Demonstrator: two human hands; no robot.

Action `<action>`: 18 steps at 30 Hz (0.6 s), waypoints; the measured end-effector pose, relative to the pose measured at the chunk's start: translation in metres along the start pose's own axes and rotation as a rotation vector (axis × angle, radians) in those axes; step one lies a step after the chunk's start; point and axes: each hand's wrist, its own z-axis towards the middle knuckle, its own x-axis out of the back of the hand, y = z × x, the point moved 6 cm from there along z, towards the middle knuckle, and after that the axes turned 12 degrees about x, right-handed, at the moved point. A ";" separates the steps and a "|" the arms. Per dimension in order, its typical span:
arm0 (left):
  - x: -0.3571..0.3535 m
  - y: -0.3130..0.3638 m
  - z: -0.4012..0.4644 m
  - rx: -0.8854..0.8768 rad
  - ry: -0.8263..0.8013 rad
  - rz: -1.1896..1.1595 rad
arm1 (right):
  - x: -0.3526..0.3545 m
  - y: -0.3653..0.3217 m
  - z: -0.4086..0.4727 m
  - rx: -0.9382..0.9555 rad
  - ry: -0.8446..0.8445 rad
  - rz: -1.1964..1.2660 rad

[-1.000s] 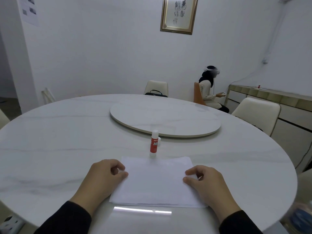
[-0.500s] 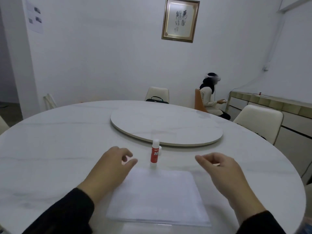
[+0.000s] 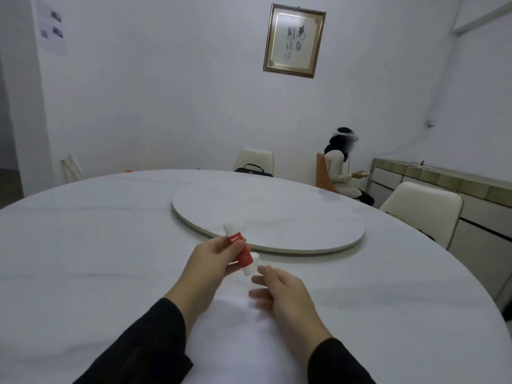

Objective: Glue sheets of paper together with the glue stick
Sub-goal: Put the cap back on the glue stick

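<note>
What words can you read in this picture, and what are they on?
None can be read for sure.
Glue stick in the left hand: small white print on its red label, too blurred.
Framed picture on the wall: dark brush characters, too blurred.
Wall sheet: grey marks, too small.

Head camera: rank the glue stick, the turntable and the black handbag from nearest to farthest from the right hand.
1. Glue stick: just left of the right hand, gripped by the left hand.
2. Turntable: beyond, at the table's centre.
3. Black handbag: on the far chair.
</note>
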 end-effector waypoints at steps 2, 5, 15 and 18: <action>0.000 0.003 -0.002 0.051 -0.074 -0.087 | -0.014 -0.004 -0.006 -0.076 -0.040 0.305; -0.003 0.007 -0.004 0.055 -0.119 -0.100 | -0.014 -0.012 -0.009 -0.034 0.023 0.451; -0.001 0.013 -0.010 -0.001 -0.119 -0.125 | -0.013 -0.017 -0.012 -0.012 0.048 0.559; -0.005 0.012 -0.012 -0.006 -0.139 -0.096 | -0.005 -0.020 -0.013 0.130 0.126 0.377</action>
